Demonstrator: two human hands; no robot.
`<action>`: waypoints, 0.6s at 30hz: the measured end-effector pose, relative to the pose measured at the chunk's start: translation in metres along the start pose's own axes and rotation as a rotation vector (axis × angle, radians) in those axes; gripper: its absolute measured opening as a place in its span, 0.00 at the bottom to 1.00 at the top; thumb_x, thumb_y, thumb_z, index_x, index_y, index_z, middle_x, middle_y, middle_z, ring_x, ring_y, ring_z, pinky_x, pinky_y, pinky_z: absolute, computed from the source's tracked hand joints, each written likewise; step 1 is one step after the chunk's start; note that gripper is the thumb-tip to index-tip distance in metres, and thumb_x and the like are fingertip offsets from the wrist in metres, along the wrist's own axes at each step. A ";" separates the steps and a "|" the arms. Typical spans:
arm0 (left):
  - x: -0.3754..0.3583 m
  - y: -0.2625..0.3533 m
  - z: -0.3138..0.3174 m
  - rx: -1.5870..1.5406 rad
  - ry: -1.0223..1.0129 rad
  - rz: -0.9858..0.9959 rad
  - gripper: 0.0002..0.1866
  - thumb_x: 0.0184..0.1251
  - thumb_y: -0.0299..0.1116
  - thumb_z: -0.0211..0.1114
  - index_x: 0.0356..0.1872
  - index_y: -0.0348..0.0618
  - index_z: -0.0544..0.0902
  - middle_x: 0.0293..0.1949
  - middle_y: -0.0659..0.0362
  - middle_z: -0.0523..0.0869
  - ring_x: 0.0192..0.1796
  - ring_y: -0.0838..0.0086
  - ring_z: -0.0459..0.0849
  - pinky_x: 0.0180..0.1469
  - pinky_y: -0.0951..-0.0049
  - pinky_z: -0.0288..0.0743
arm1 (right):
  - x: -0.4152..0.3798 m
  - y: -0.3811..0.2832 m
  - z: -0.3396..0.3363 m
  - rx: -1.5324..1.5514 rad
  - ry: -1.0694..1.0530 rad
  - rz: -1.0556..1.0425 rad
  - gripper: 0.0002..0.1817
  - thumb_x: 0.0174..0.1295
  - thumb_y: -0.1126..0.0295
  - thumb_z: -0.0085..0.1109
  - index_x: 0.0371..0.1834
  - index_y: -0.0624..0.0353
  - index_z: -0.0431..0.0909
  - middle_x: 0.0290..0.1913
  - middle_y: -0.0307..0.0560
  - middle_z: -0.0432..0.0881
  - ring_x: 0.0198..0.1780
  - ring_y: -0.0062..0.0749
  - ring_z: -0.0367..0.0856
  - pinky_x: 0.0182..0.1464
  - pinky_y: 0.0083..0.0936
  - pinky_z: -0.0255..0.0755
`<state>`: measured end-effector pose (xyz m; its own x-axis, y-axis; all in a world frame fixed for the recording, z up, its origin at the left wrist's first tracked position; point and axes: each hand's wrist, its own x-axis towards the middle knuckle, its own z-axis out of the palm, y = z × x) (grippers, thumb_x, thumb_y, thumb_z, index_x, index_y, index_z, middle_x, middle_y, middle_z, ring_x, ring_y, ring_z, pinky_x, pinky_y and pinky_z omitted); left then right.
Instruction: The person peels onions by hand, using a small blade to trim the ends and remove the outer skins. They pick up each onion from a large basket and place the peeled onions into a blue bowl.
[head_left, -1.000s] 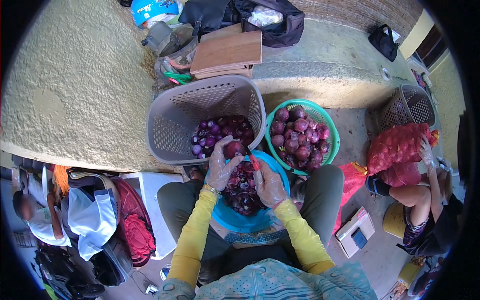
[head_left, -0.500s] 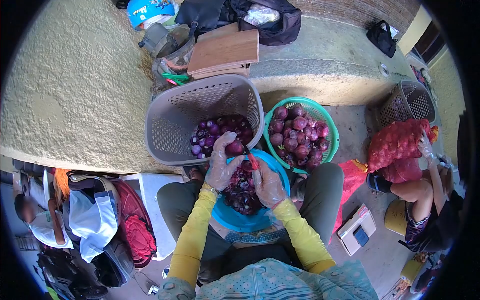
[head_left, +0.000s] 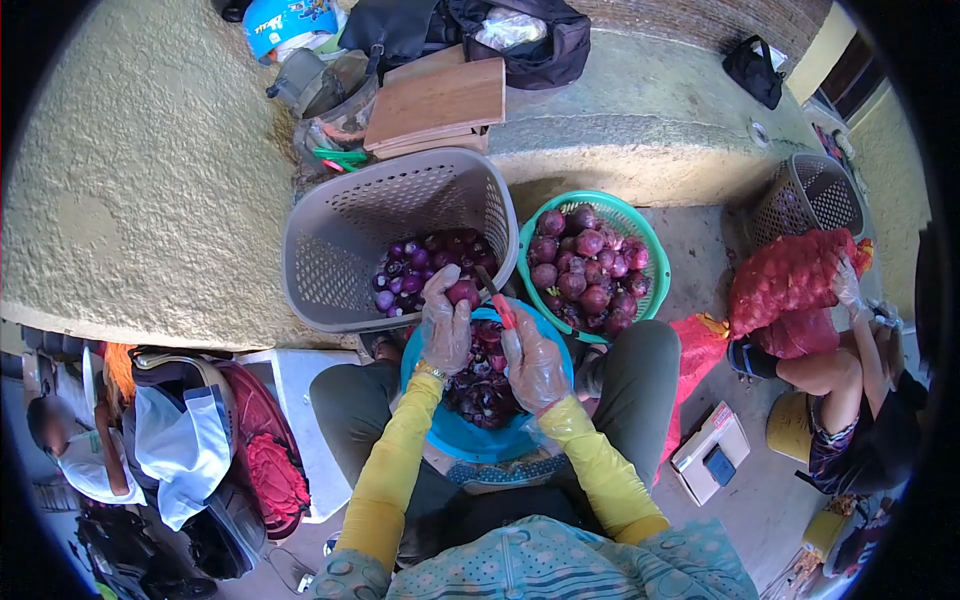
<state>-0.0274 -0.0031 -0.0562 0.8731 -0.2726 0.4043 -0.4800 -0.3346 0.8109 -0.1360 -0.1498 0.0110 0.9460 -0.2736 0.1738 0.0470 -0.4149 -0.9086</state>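
Both my hands wear clear plastic gloves. My left hand [head_left: 447, 325] is closed around a red onion [head_left: 462, 293] above the near edge of the grey basket. In my right hand [head_left: 537, 358] is a knife [head_left: 500, 308] with a red handle, its dark blade pointing up beside the onion. Below both hands sits a blue basin [head_left: 483, 446] holding onion skins [head_left: 484, 400]. Peeled purple onions lie in the grey perforated basket [head_left: 350, 240] beyond it. Unpeeled red onions [head_left: 594, 268] fill a green basket [head_left: 664, 262] to the right.
A co-worker's gloved hand [head_left: 848, 284] rests on a red mesh sack [head_left: 780, 285] of onions at the right. A phone [head_left: 719, 466] lies on a box [head_left: 690, 466] near my right knee. Wooden boards [head_left: 438, 105] and bags sit on the ledge. Another person is at far left.
My left hand has turned slightly with the onion, and the knife blade now stands a little apart from it. The whole view has shifted slightly.
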 end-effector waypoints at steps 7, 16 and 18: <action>0.001 0.001 0.007 0.022 0.073 0.011 0.23 0.81 0.45 0.54 0.67 0.41 0.69 0.65 0.44 0.74 0.67 0.51 0.75 0.71 0.54 0.68 | -0.002 -0.003 0.001 -0.060 -0.055 0.012 0.24 0.78 0.71 0.51 0.75 0.57 0.67 0.36 0.67 0.83 0.36 0.64 0.84 0.38 0.46 0.76; 0.002 -0.005 0.008 0.049 0.080 0.022 0.22 0.81 0.45 0.55 0.66 0.42 0.69 0.65 0.44 0.75 0.66 0.50 0.76 0.70 0.54 0.68 | -0.002 -0.004 0.004 -0.025 -0.037 -0.066 0.24 0.79 0.70 0.50 0.75 0.61 0.66 0.31 0.62 0.81 0.29 0.58 0.82 0.34 0.43 0.73; 0.001 -0.007 0.009 0.048 0.084 0.024 0.22 0.81 0.44 0.55 0.66 0.42 0.69 0.65 0.44 0.75 0.66 0.50 0.76 0.70 0.54 0.69 | -0.002 -0.003 0.005 -0.025 -0.056 -0.050 0.24 0.79 0.70 0.50 0.76 0.61 0.65 0.32 0.62 0.82 0.30 0.58 0.82 0.35 0.43 0.73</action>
<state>-0.0238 -0.0096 -0.0648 0.8642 -0.2057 0.4593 -0.5031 -0.3721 0.7800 -0.1371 -0.1439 0.0117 0.9591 -0.2032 0.1971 0.0876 -0.4491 -0.8892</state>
